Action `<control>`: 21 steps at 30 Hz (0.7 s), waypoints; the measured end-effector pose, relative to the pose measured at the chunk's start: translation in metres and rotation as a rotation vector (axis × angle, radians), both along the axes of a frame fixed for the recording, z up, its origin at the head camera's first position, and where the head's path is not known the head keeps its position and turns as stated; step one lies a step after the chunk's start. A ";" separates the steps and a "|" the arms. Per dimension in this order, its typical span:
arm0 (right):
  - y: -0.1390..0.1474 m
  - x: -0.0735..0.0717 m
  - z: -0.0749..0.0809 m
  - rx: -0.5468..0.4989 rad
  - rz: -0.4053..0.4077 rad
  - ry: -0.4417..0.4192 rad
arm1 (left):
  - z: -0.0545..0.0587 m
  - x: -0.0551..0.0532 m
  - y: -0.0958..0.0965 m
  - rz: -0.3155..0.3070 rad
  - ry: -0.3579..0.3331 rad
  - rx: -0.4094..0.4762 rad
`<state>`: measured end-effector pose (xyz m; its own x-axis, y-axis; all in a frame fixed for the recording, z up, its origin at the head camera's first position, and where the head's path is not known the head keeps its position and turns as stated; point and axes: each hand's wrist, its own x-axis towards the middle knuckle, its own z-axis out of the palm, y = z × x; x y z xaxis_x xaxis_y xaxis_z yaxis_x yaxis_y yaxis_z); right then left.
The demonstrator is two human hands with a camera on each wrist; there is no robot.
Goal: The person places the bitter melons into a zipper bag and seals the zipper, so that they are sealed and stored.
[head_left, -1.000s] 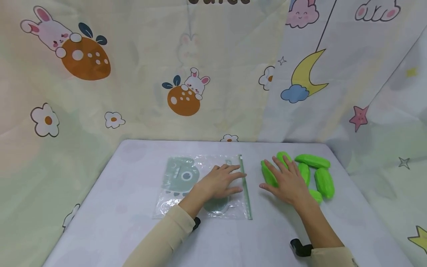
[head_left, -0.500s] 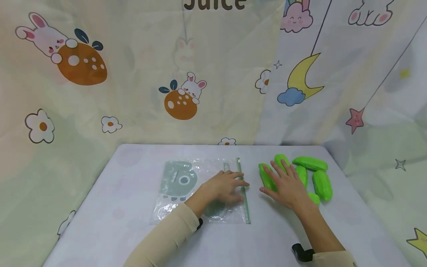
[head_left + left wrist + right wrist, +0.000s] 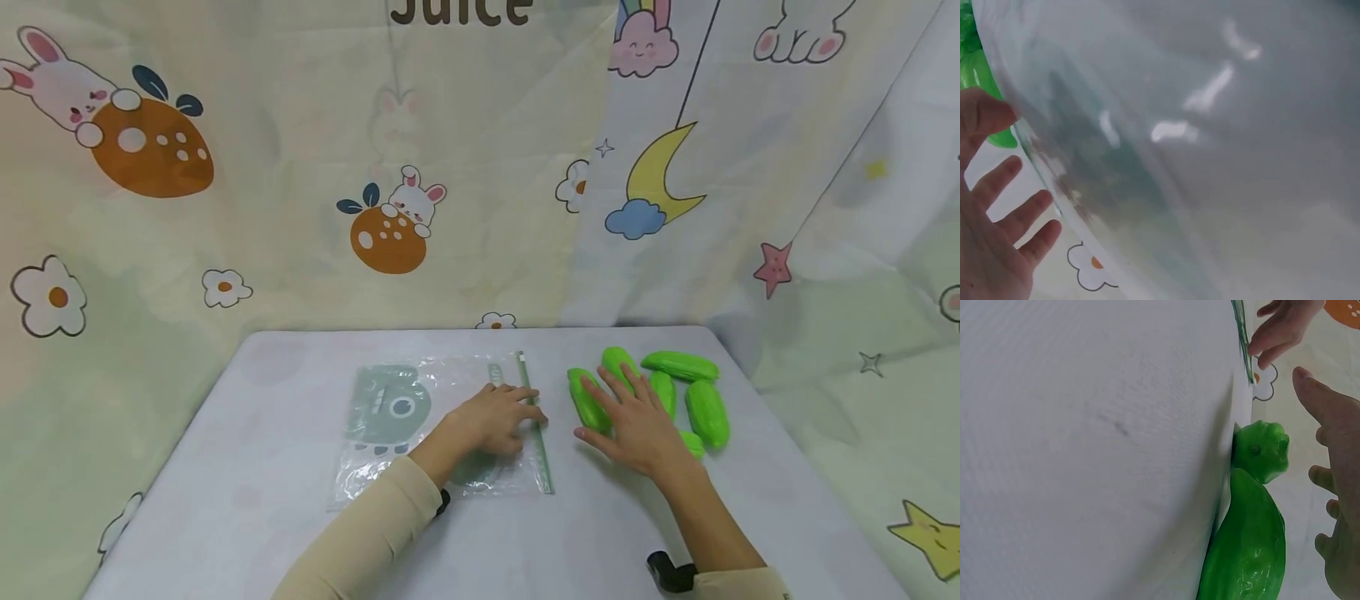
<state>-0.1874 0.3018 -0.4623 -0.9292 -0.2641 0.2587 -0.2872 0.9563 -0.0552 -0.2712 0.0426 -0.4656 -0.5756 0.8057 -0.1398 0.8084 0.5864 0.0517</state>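
Observation:
A clear zip bag (image 3: 375,467) with a pale green cartoon print lies flat on the table. My left hand (image 3: 491,421) is over its right part, with the fingers reaching across the green zip edge (image 3: 543,467). In the left wrist view the fingers (image 3: 1025,215) are apart and loosely bent, with nothing between them. Several bright green, ridged, cucumber-shaped pieces (image 3: 707,414) lie to the right of the bag. My right hand (image 3: 641,429) is spread over the nearer ones and partly hides them. In the right wrist view its fingers stand off a green piece (image 3: 1250,544).
A white cloth covers the table (image 3: 247,500), and its back edge meets a printed curtain (image 3: 495,208). Black wrist mounts sit under both forearms, the right mount (image 3: 670,573) showing most.
The whole head view has slid left and slightly down. My left hand's fingers reach a little further past the zip edge. The right hand stays spread over the green pieces.

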 end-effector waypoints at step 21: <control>-0.019 -0.010 -0.002 0.005 0.099 0.086 | 0.002 0.003 -0.014 0.053 0.010 0.038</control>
<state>-0.1971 0.2825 -0.4646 -0.8729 -0.3548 0.3349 -0.3835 0.9233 -0.0213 -0.2679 0.0281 -0.4638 -0.6191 0.7785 -0.1032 0.7766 0.6264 0.0667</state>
